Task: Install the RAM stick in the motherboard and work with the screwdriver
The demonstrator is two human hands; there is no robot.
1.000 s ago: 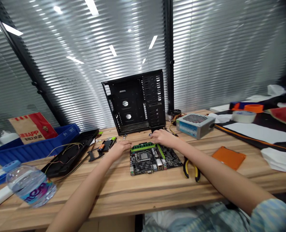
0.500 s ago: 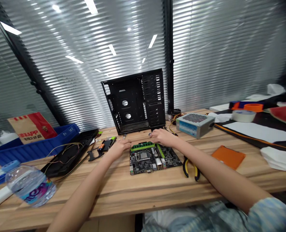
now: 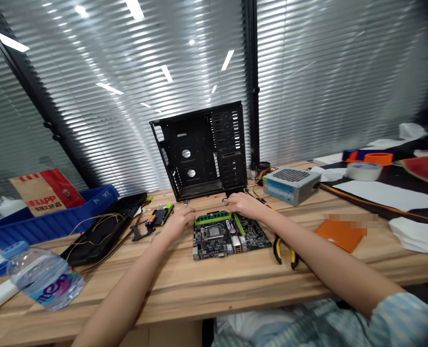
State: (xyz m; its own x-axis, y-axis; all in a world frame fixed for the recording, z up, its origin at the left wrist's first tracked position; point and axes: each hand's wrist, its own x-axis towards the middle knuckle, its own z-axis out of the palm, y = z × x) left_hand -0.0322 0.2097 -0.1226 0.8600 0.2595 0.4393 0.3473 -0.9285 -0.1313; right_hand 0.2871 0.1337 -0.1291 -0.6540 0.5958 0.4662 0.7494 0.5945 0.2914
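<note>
The motherboard (image 3: 231,238) lies flat on the tabletop (image 3: 185,289), so it needs no holding. A green memory stick (image 3: 213,218) sits along its far edge. The left hand (image 3: 179,222) and right hand (image 3: 243,205), half curled, are at the stick's two ends; whether they grip it is not clear.

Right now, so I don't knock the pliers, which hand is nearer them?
Right. The right hand is at the motherboard's far edge, beyond and left of the pliers; the left hand is farther, at the board's other side.

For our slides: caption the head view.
Left hand and right hand at a motherboard beside yellow-handled pliers on a wooden desk.
</note>
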